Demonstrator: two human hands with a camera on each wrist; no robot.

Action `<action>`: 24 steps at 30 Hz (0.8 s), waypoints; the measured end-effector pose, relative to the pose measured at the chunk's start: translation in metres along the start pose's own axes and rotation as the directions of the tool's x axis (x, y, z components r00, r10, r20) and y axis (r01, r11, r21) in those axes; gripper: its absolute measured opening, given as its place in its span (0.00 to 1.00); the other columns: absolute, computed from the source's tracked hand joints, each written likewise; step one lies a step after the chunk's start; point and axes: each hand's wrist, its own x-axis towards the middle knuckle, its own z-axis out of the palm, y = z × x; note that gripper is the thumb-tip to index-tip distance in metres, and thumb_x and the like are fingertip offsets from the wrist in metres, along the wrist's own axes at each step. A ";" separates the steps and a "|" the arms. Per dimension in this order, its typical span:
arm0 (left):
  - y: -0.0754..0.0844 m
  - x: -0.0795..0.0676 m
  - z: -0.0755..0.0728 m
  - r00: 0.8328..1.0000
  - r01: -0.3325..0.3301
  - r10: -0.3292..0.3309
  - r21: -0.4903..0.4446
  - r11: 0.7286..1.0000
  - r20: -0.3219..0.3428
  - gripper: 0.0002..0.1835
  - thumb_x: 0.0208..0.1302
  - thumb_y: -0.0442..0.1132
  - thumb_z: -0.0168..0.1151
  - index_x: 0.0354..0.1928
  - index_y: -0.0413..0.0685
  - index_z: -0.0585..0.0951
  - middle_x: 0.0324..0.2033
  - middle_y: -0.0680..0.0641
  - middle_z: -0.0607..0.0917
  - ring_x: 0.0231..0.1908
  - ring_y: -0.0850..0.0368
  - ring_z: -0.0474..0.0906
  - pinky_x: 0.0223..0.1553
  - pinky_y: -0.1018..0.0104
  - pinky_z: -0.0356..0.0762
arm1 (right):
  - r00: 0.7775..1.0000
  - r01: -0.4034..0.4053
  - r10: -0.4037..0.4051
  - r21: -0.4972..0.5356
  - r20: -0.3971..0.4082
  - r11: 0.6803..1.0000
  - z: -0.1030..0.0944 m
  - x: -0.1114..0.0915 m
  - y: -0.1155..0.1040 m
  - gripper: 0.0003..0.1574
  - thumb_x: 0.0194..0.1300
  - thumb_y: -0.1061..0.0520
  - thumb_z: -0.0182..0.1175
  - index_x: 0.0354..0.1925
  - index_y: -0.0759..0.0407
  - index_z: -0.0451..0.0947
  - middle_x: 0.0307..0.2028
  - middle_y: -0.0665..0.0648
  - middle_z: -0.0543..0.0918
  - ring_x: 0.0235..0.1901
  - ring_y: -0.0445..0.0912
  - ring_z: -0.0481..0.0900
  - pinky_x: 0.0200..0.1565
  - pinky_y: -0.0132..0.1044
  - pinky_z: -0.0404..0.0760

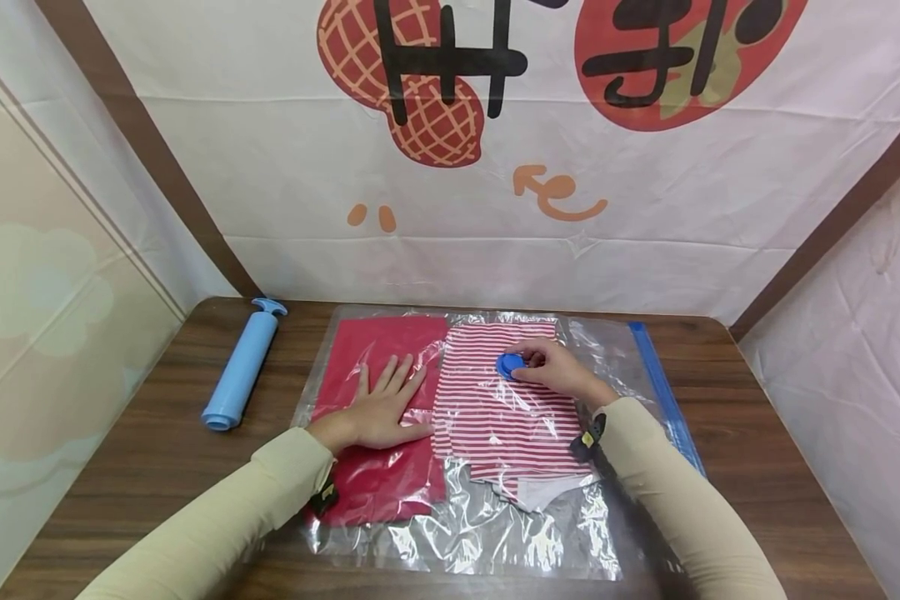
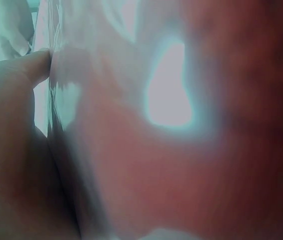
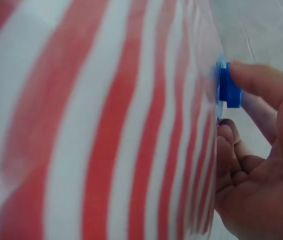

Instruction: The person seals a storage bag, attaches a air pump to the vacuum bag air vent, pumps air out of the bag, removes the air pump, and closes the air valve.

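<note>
A clear plastic vacuum storage bag [image 1: 495,533] lies flat on the table, with a folded red garment [image 1: 375,492] and a red-and-white striped garment [image 1: 472,417] inside it. My left hand [image 1: 382,412] rests on the bag over the red garment, fingers spread and straight. With thumb and fingers, my right hand [image 1: 558,367] pinches the blue valve cap [image 1: 509,365] on the bag above the striped garment. In the right wrist view the cap [image 3: 230,85] sits on the film between thumb and finger, the other fingers curled beside it. The left wrist view is blurred.
A light-blue hand pump [image 1: 242,367] lies at the left of the wooden table [image 1: 150,467]. The bag's blue zip strip [image 1: 663,387] runs along its right edge. Printed cloth [image 1: 450,200] hangs behind the table and at both sides.
</note>
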 end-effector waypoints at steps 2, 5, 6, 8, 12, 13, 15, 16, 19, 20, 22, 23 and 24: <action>-0.001 0.001 0.002 1.000 0.004 -0.004 0.002 1.000 0.000 0.56 0.65 0.72 0.54 0.82 0.47 0.44 0.80 0.38 0.38 0.78 0.36 0.27 0.68 0.29 0.17 | 1.000 0.003 -0.003 -0.008 -0.006 1.000 0.000 0.000 0.000 0.23 0.66 0.61 0.69 0.59 0.62 0.81 0.44 0.60 0.81 0.39 0.48 0.75 0.43 0.42 0.75; -0.004 0.002 0.004 1.000 0.003 -0.003 -0.015 1.000 -0.010 0.56 0.65 0.72 0.55 0.82 0.48 0.44 0.80 0.38 0.38 0.78 0.37 0.26 0.68 0.29 0.16 | 1.000 0.001 -0.001 -0.031 -0.020 1.000 0.001 0.001 -0.001 0.21 0.65 0.61 0.70 0.56 0.62 0.82 0.42 0.59 0.81 0.38 0.47 0.75 0.42 0.41 0.75; -0.004 0.002 0.005 1.000 0.002 -0.002 -0.018 1.000 -0.013 0.56 0.65 0.72 0.55 0.82 0.48 0.44 0.81 0.39 0.37 0.78 0.37 0.26 0.68 0.30 0.15 | 1.000 -0.005 0.004 -0.039 -0.024 0.999 0.001 0.002 -0.002 0.21 0.65 0.61 0.71 0.55 0.62 0.83 0.41 0.59 0.81 0.37 0.47 0.74 0.42 0.41 0.75; -0.005 0.002 0.006 1.000 -0.001 0.000 -0.021 1.000 -0.017 0.56 0.65 0.73 0.54 0.82 0.49 0.44 0.81 0.39 0.37 0.78 0.37 0.26 0.68 0.30 0.14 | 0.999 -0.014 0.012 -0.051 -0.033 0.999 0.003 0.003 -0.003 0.19 0.64 0.60 0.71 0.53 0.61 0.83 0.40 0.58 0.81 0.36 0.47 0.74 0.41 0.41 0.74; -0.004 0.001 0.005 1.000 -0.016 0.016 -0.022 1.000 -0.023 0.57 0.65 0.73 0.53 0.82 0.47 0.44 0.80 0.37 0.38 0.78 0.36 0.27 0.68 0.30 0.15 | 0.998 -0.035 0.031 -0.073 -0.053 0.997 0.005 0.005 -0.007 0.16 0.61 0.58 0.74 0.46 0.59 0.82 0.37 0.56 0.79 0.34 0.46 0.73 0.39 0.39 0.73; -0.004 0.000 0.004 1.000 -0.019 0.018 -0.024 1.000 -0.023 0.57 0.65 0.73 0.54 0.82 0.46 0.45 0.80 0.36 0.38 0.78 0.35 0.28 0.68 0.29 0.15 | 0.998 -0.040 0.035 -0.079 -0.061 0.996 0.005 0.005 -0.007 0.16 0.60 0.58 0.75 0.44 0.59 0.81 0.36 0.56 0.79 0.34 0.46 0.72 0.38 0.39 0.73; -0.002 -0.001 0.003 1.000 -0.019 0.019 -0.025 1.000 -0.022 0.57 0.65 0.72 0.55 0.81 0.44 0.46 0.80 0.36 0.39 0.78 0.34 0.28 0.68 0.29 0.16 | 0.996 -0.052 0.045 -0.096 -0.075 0.994 0.007 0.006 -0.008 0.18 0.59 0.56 0.77 0.40 0.59 0.78 0.34 0.55 0.77 0.32 0.46 0.71 0.37 0.39 0.71; -0.002 -0.001 0.002 1.000 -0.015 0.014 -0.019 1.000 -0.017 0.57 0.65 0.72 0.54 0.81 0.45 0.45 0.80 0.36 0.39 0.78 0.34 0.28 0.68 0.29 0.17 | 0.995 -0.058 0.049 -0.110 -0.084 0.992 0.008 0.006 -0.009 0.20 0.58 0.54 0.77 0.38 0.59 0.76 0.33 0.54 0.77 0.32 0.46 0.71 0.36 0.38 0.71; -0.001 -0.001 0.001 1.000 -0.005 0.005 -0.017 1.000 -0.007 0.57 0.65 0.71 0.55 0.81 0.45 0.45 0.80 0.36 0.39 0.78 0.34 0.28 0.68 0.28 0.18 | 0.992 -0.077 0.062 -0.147 -0.106 0.986 0.010 0.007 -0.010 0.25 0.54 0.51 0.80 0.35 0.58 0.72 0.31 0.53 0.76 0.30 0.45 0.70 0.34 0.38 0.70; -0.001 -0.001 0.001 1.000 -0.001 0.001 -0.015 1.000 -0.002 0.57 0.65 0.72 0.55 0.82 0.45 0.45 0.80 0.36 0.38 0.78 0.34 0.27 0.68 0.28 0.17 | 0.992 -0.082 0.065 -0.155 -0.110 0.984 0.011 0.007 -0.010 0.27 0.53 0.50 0.80 0.35 0.58 0.72 0.31 0.53 0.76 0.30 0.45 0.70 0.34 0.37 0.71; -0.002 -0.001 0.001 1.000 -0.002 0.002 -0.020 1.000 -0.003 0.57 0.65 0.72 0.55 0.82 0.45 0.45 0.80 0.36 0.39 0.78 0.34 0.28 0.68 0.28 0.17 | 0.991 -0.090 0.072 -0.164 -0.113 0.982 0.011 0.008 -0.009 0.28 0.52 0.48 0.81 0.36 0.58 0.72 0.31 0.53 0.76 0.30 0.45 0.71 0.34 0.37 0.71; -0.002 0.000 0.002 1.000 -0.005 0.004 -0.025 1.000 -0.006 0.57 0.65 0.72 0.55 0.81 0.45 0.45 0.80 0.36 0.39 0.78 0.34 0.28 0.68 0.28 0.17 | 0.992 -0.087 0.070 -0.162 -0.108 0.983 0.010 0.008 -0.008 0.28 0.52 0.48 0.81 0.39 0.58 0.74 0.32 0.53 0.76 0.31 0.45 0.71 0.34 0.38 0.72; -0.003 0.000 0.003 1.000 -0.003 0.003 -0.024 1.000 -0.007 0.57 0.65 0.72 0.54 0.82 0.45 0.45 0.80 0.36 0.39 0.78 0.34 0.27 0.68 0.28 0.16 | 0.993 -0.076 0.061 -0.155 -0.100 0.985 0.010 0.008 -0.007 0.29 0.52 0.48 0.81 0.42 0.60 0.75 0.33 0.54 0.76 0.31 0.46 0.72 0.35 0.38 0.73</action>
